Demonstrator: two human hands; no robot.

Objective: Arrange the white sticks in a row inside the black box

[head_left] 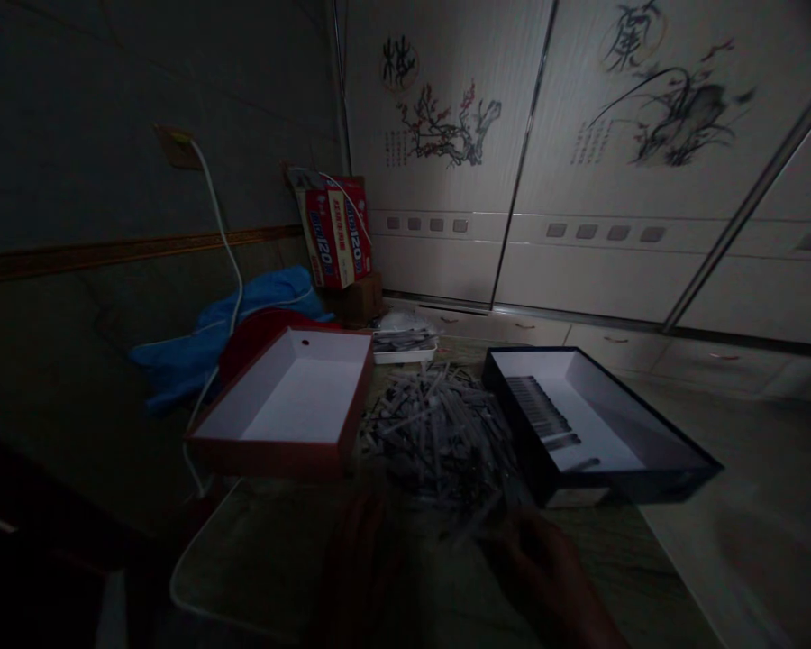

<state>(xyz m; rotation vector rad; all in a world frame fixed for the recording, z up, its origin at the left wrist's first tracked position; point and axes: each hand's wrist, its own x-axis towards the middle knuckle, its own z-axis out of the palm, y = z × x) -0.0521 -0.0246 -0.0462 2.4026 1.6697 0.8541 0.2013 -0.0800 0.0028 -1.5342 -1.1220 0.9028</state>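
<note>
Two hands, one heap of strips

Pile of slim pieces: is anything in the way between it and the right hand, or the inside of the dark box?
Nothing visible stands between the right hand and the pile of slim pieces. Between the pile and the inside of the dark box, the box's left wall rises, right beside the pile.

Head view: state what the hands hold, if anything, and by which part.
It cannot be told: the right hand is by the pile's near edge, too dark and blurred to show a grip. Nothing is discernible in the left hand.
</note>
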